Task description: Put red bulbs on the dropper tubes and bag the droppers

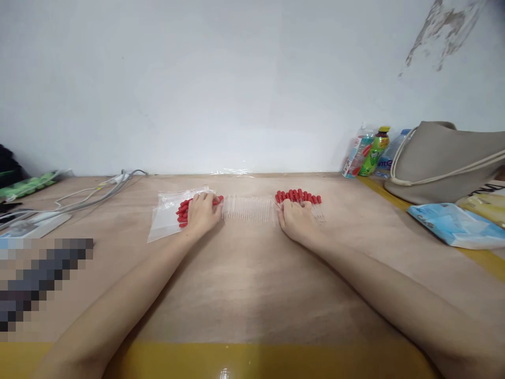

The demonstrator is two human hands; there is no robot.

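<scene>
Left hand over red caps; right hand at red-topped tubes; clear tubes between; each grip's closure indiscernible.

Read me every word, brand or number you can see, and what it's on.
"C&S", slightly blurred: blue packet.
"me", partial: blue-topped bottle.
Too blurred to read: clear bottle and green bottle labels; dark lettering below the grey bag.
None seen on red caps or clear tubes.
</scene>
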